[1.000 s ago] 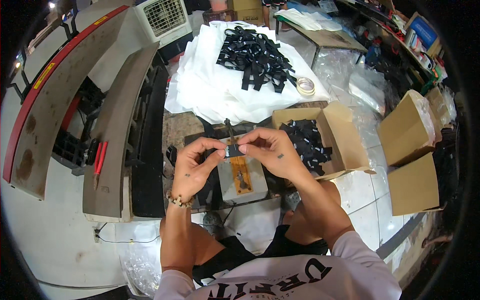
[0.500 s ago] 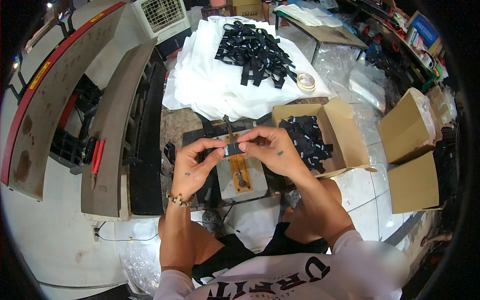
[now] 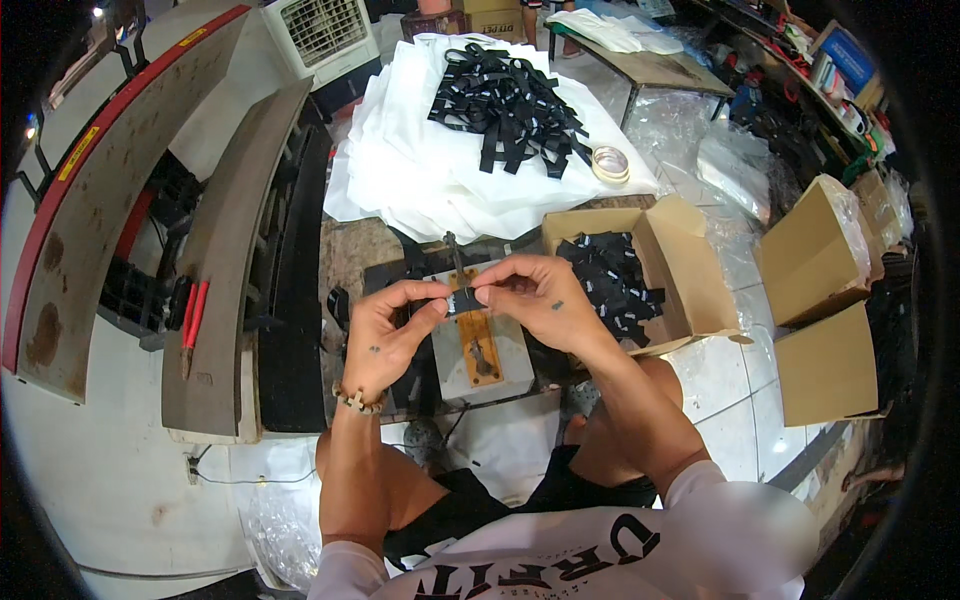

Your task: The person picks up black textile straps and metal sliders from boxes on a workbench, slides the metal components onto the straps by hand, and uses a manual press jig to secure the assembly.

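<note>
Short black strap [image 3: 452,301], horizontal, pinched taut

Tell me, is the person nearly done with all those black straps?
Not nearly. Some finished-looking pieces fill the open cardboard box. The left hand and right hand pinch one black strap over the small press. A big pile of black straps waits on the white sheets.

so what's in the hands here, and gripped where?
A short black strap piece, pinched at each end: left hand on its left end, right hand on its right end, above the small press.
</note>
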### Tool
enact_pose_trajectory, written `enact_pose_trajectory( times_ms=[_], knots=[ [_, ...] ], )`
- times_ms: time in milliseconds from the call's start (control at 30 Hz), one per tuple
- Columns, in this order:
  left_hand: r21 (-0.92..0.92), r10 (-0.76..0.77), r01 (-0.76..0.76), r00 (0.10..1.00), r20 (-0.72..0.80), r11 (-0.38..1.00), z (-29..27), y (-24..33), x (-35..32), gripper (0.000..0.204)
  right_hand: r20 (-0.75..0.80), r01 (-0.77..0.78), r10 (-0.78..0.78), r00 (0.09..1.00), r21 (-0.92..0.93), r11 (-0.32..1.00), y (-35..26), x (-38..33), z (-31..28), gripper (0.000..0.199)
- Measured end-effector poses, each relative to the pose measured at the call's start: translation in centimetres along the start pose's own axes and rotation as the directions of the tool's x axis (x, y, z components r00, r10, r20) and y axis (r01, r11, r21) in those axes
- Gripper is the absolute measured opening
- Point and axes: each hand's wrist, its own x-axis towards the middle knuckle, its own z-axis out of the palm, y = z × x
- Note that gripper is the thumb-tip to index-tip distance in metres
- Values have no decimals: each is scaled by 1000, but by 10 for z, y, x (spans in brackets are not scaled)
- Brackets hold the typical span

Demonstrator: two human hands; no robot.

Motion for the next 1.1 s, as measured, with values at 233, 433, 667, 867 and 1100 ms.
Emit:
enact_pose_trajectory(
  times_ms=[233, 433, 667, 867, 1100],
  knots=[
    [-19, -19, 19, 1000, -15, 1000, -3, -5, -2, 14, -18, -38, 38, 999, -53, 998, 3, 2, -4, 12],
    [59, 3, 1, 998, -69, 998, -15, 15, -15, 17, -87, 104, -142, 986, -341, 934, 25, 10, -45, 11],
    [-40, 110, -114, 989, -96, 993, -21, 34, -35, 23, -39, 144, -265, 964, -757, 637, 42, 16, -61, 9],
    [-60, 180, -187, 978, -108, 980, -15, 62, -70, 25, -125, 245, -259, 958, -116, 963, -53, -28, 2, 16],
    [-11, 183, -186, 975, -125, 983, -10, 66, -117, 32, 139, 201, -209, 968, 70, 977, -53, -78, 57, 28]
  ],
)
